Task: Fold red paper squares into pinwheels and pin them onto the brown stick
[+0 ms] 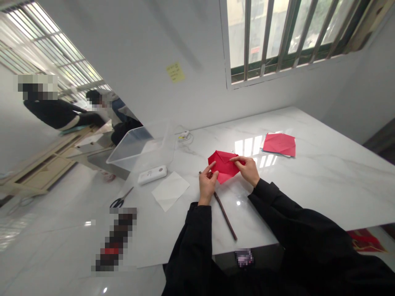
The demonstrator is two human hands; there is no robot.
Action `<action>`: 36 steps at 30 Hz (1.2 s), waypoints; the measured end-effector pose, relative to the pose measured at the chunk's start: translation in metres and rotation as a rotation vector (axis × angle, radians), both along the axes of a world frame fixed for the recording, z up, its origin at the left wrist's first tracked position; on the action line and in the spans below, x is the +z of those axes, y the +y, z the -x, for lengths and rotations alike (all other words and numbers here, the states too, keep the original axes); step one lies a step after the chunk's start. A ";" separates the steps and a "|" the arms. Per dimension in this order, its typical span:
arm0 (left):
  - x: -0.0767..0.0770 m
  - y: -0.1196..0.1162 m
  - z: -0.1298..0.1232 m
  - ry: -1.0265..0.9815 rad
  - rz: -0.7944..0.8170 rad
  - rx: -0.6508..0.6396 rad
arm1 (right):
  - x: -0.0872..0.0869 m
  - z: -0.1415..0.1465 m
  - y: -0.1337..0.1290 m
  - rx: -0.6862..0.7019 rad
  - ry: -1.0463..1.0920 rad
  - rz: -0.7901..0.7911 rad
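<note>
Here we are at a long white marble counter (324, 181), a barred window (268, 37) up on our right and a yellow sticky note (175, 72) on the wall. Over to the left, beyond the counter, we've got a person in black (52, 115) and a second person in a pale top (103, 102).

Along the counter, there's a clear plastic bin (138, 148), and just in front of it a white plastic device (152, 174). Nearer us lie a sheet of white paper (170, 191) and a pair of black-handled scissors (121, 198). Out to the right, a flat red sheet (279, 144) rests on the marble.

And now the action: the folded red paper (224, 166) is up off the counter, held between both hands, black sleeves pulled to the wrists. Our left hand (207, 183) is closed in a pinch on its lower edge, index finger extended along the paper. Our right hand (247, 169) pinches the right side, fingers curled. Just below, a dark wooden rod (225, 218) lies on the counter, passing under our left hand.
</note>
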State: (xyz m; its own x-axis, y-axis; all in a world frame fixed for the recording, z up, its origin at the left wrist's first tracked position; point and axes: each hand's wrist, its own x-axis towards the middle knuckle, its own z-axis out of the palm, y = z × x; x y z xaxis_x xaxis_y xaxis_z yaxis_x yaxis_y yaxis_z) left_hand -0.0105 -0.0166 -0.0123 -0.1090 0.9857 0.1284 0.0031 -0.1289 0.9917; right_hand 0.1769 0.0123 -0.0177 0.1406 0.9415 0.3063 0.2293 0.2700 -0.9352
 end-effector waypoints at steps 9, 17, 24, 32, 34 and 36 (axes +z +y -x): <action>0.009 -0.002 0.004 -0.363 0.048 -0.067 | 0.007 0.001 -0.003 0.191 -0.114 -0.038; 0.024 -0.015 0.000 -0.436 0.159 -0.270 | 0.006 0.006 -0.005 0.257 -0.078 -0.034; 0.026 -0.013 0.007 -0.535 0.176 -0.210 | 0.009 0.011 -0.010 0.276 -0.044 -0.079; 0.015 -0.011 0.007 -0.494 0.161 -0.181 | 0.002 0.015 -0.006 0.213 0.154 -0.018; 0.013 -0.010 0.008 -0.432 0.146 -0.150 | 0.003 0.015 -0.006 0.238 0.206 -0.010; 0.011 -0.009 0.009 -0.362 0.146 -0.121 | 0.003 0.014 -0.004 0.254 0.248 0.016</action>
